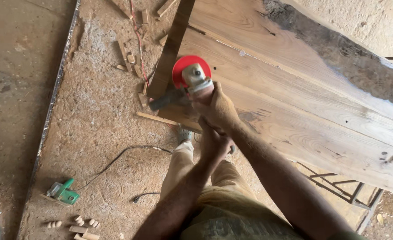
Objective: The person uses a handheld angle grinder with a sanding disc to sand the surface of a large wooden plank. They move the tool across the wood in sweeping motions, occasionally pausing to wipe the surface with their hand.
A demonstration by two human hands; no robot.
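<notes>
Left hand, right hand gripping grinder (axis away, disc-end far).

Red-guarded angle grinder on plank edge

Sawdust-covered floor; wood offcuts, dowel pegs, green power tool, black cable scattered.

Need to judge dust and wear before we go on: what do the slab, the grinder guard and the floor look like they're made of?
Slab: solid wood, raw and unfinished, with visible grain, knots and a dark rough edge.
Grinder guard: red, smooth and glossy; painted metal or plastic, cannot tell which.
Floor: hard to judge under the layer of sawdust; it looks like bare concrete or packed earth.
Right hand grips the grinder.
</notes>
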